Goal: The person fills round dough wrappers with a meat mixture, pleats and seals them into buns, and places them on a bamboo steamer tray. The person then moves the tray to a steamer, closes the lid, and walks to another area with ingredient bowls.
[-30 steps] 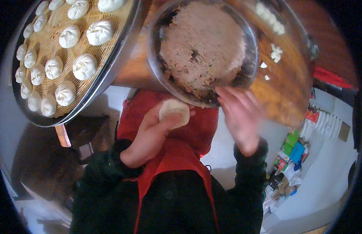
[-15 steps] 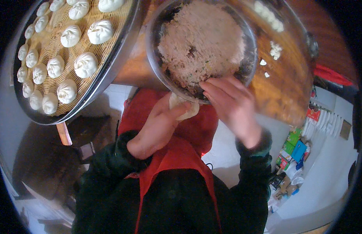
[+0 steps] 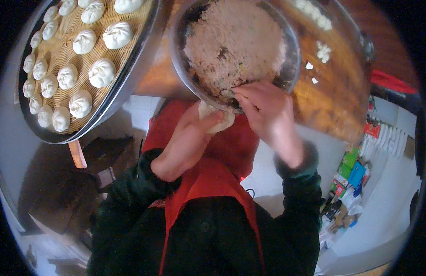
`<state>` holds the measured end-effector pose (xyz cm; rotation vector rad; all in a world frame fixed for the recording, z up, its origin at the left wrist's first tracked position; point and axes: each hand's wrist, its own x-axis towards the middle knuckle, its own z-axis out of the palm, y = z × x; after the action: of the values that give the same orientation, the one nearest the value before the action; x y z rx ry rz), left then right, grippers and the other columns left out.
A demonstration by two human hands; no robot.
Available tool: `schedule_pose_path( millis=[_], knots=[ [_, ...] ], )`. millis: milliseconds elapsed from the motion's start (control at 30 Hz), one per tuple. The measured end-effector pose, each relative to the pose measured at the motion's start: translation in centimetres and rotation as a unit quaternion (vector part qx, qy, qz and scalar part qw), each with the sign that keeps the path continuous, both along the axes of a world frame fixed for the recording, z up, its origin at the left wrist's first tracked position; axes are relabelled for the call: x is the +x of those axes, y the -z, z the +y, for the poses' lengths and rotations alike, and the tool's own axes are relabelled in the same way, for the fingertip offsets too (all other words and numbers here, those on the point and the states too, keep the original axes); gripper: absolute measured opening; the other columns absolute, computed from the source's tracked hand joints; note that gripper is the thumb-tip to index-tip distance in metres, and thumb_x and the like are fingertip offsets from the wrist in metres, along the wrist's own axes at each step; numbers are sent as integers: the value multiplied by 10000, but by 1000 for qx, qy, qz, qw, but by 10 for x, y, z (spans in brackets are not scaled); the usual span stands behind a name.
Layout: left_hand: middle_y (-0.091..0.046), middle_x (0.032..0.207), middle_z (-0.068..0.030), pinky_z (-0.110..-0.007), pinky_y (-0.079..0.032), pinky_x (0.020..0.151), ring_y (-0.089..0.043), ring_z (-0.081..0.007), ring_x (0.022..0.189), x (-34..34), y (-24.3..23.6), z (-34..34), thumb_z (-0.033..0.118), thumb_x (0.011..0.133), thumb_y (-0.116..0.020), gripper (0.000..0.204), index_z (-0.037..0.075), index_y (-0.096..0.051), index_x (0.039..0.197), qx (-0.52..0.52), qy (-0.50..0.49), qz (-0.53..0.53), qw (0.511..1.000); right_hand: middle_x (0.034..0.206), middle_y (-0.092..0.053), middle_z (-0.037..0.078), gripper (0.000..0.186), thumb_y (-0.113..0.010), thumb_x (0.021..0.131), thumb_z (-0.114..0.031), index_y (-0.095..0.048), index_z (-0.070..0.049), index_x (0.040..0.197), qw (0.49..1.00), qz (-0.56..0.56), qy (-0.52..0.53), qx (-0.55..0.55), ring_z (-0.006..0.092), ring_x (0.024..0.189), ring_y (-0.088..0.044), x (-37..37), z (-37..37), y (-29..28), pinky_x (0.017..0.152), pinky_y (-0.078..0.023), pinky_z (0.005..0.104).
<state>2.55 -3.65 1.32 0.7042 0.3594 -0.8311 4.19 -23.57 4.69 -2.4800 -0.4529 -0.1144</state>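
A dough wrapper [image 3: 221, 123] rests in my left hand [image 3: 190, 138], just under the near rim of a steel bowl [image 3: 184, 78]. My left thumb lies over the dough. The bowl holds a pale brown minced filling [image 3: 236, 41] with green flecks. My right hand [image 3: 266, 112] reaches over the bowl's near edge, fingertips pinched together down at the filling; what is between them is too small to make out.
Pleated buns [image 3: 102, 72] sit on a round woven mat [image 3: 79, 64] in a metal tray at left, a wooden handle [image 3: 77, 154] beneath it. Small dough pieces [image 3: 323, 50] lie on the wooden table [image 3: 337, 101]. Coloured packages [image 3: 351, 165] are piled low on the right.
Both hands have moved upward toward the bowl. My right fingers have closed and reached into the filling, and my left hand with the dough has come under the rim.
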Motion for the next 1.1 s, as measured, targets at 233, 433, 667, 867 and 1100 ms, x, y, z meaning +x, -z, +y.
schedule_pose_path(
  millis=[233, 433, 667, 867, 1100],
  knots=[
    [-613, 1371, -78, -350, -450, 1109, -585, -196, 1265, 5, 2, 13, 79, 1029, -519, 409, 17, -495, 1433, -89, -31, 69, 993, 1009, -774, 105, 204, -763, 819, -43, -784, -62, 1021, 998, -44, 42, 22, 290, 885, -732, -20, 3, 11, 762, -604, 400],
    [-608, 1363, -85, -347, -450, 1111, -574, -205, 1277, -4, -12, 23, 68, 1028, -551, 419, 17, -473, 1437, -131, -57, 30, 989, 1141, -755, 52, 291, -818, 749, -119, -781, -133, 1037, 992, -103, 3, -73, 256, 1001, -696, -61, 26, 36, 854, -592, 391],
    [-628, 1327, -92, -348, -472, 1088, -605, -214, 1240, 4, 7, 21, 84, 1020, -580, 383, 9, -504, 1388, -38, -93, 66, 993, 1144, -751, 45, 275, -817, 746, -96, -759, -123, 1013, 995, -81, -32, -57, 261, 1018, -676, -79, 18, 42, 848, -569, 403],
    [-656, 1293, -111, -353, -486, 1070, -630, -218, 1208, 1, 14, 24, 133, 1010, -610, 359, 7, -551, 1341, -44, -30, 9, 999, 1061, -763, 34, 252, -837, 754, -88, -788, -103, 1001, 973, -108, 99, -181, 227, 962, -697, -45, -21, -6, 837, -581, 352],
    [-687, 1268, -131, -348, -509, 1043, -658, -211, 1158, -15, 1, 23, 135, 1000, -638, 331, 2, -585, 1298, -7, 15, 0, 1000, 963, -737, 25, 195, -794, 807, -110, -781, -110, 1002, 959, -51, 70, -271, 237, 946, -680, -13, -19, -17, 773, -576, 354]
  ],
)
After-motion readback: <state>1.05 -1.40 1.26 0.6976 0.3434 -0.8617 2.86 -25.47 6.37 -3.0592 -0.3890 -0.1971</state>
